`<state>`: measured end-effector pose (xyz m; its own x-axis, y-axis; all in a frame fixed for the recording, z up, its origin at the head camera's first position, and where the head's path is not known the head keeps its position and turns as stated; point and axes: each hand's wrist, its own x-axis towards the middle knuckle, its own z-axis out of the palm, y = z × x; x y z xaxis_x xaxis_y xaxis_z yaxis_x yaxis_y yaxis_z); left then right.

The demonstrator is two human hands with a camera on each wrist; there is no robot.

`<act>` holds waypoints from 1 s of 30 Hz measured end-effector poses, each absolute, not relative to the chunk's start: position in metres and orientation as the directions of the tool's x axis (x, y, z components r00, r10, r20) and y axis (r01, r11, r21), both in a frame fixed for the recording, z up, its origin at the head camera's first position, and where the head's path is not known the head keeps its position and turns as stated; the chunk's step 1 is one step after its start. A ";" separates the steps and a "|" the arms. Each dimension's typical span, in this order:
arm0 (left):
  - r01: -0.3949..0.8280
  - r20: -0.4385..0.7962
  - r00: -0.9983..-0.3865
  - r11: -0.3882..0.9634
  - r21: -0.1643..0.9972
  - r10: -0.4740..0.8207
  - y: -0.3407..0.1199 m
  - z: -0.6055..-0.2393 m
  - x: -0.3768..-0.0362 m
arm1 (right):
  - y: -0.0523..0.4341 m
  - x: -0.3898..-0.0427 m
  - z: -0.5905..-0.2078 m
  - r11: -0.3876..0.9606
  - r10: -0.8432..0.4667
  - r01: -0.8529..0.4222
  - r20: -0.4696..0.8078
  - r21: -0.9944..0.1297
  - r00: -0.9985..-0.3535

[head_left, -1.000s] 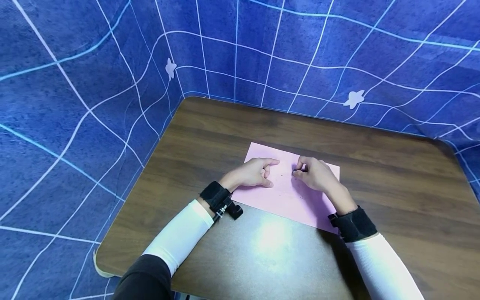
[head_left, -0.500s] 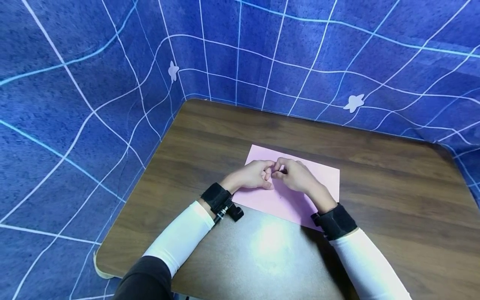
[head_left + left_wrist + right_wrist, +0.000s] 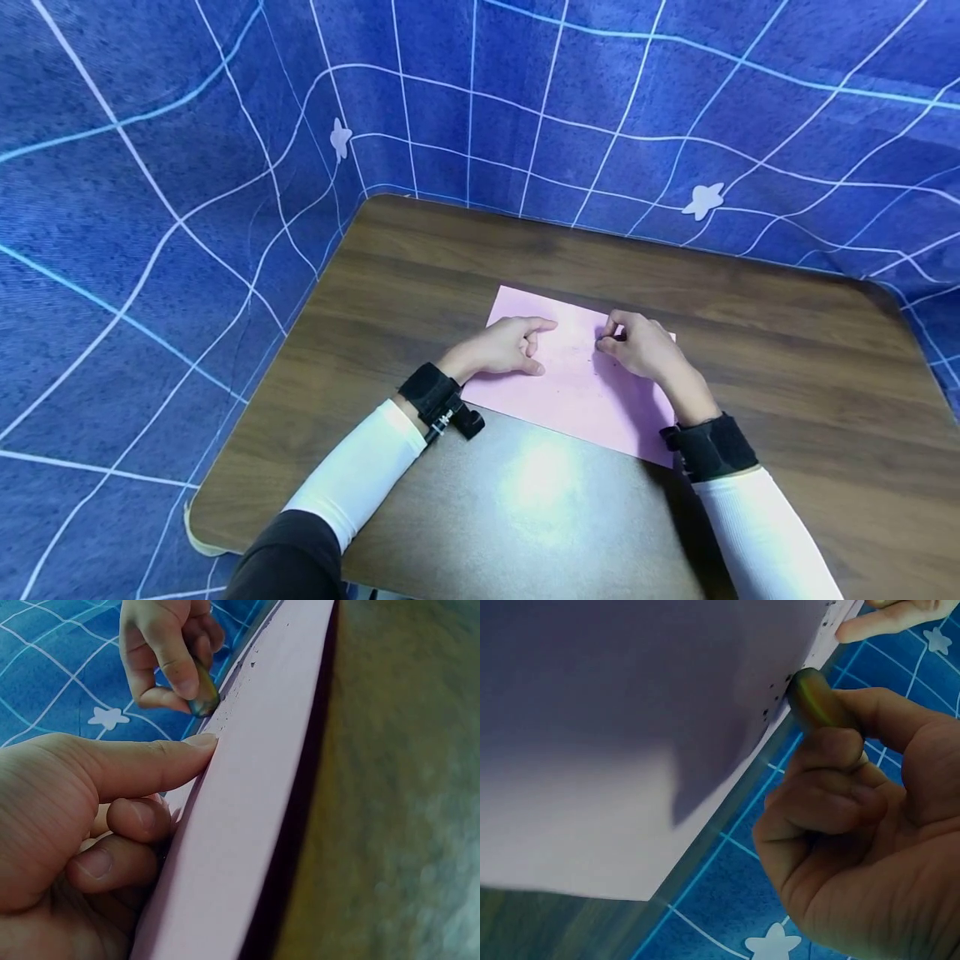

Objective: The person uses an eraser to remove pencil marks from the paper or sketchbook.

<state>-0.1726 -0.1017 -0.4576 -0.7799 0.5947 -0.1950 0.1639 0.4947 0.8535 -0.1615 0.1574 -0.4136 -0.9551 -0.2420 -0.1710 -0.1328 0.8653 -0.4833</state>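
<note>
Both hands are resting on the pink paper [image 3: 577,383], which is lying mid-worktop [image 3: 787,350] with its long side running left to right. My right hand [image 3: 645,348] is pinching a small eraser [image 3: 202,696] against the paper; my left hand [image 3: 504,346] is pressing the paper's left part, forefinger straight.

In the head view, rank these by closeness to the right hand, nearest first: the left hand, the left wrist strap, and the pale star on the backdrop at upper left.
Measured from the right hand:
1. Left hand: just to its left, resting on the pink paper.
2. Left wrist strap: farther left and nearer the person.
3. Pale star: on the blue backdrop, beyond the table's far left corner.
</note>
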 end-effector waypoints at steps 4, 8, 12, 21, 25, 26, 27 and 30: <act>0.170 -0.195 -0.770 0.491 0.854 0.607 -0.101 -0.459 -0.173 | 0.158 -0.158 -0.411 0.901 -0.205 -0.107 -0.196 -0.420 -0.959; 0.184 -0.192 -0.777 0.508 0.841 0.600 -0.104 -0.458 -0.173 | 0.155 -0.158 -0.409 0.910 -0.197 -0.113 -0.178 -0.399 -0.964; 0.199 -0.180 -0.779 0.508 0.838 0.601 -0.105 -0.457 -0.174 | 0.148 -0.161 -0.412 0.846 -0.259 -0.147 -0.153 -0.512 -0.954; 0.198 -0.180 -0.778 0.507 0.839 0.602 -0.103 -0.457 -0.175 | 0.147 -0.160 -0.414 0.857 -0.259 -0.152 -0.157 -0.492 -0.953; 0.198 -0.182 -0.776 0.507 0.839 0.604 -0.103 -0.457 -0.175 | 0.152 -0.158 -0.411 0.898 -0.218 -0.140 -0.145 -0.416 -0.965; 0.198 -0.183 -0.775 0.507 0.839 0.605 -0.103 -0.457 -0.175 | 0.153 -0.157 -0.411 0.902 -0.212 -0.137 -0.143 -0.408 -0.967; 0.196 -0.185 -0.775 0.508 0.839 0.605 -0.103 -0.457 -0.175 | 0.154 -0.157 -0.411 0.901 -0.211 -0.137 -0.139 -0.411 -0.968; 0.183 -0.191 -0.777 0.506 0.843 0.600 -0.103 -0.457 -0.174 | 0.153 -0.154 -0.411 0.868 -0.241 -0.151 -0.137 -0.474 -0.961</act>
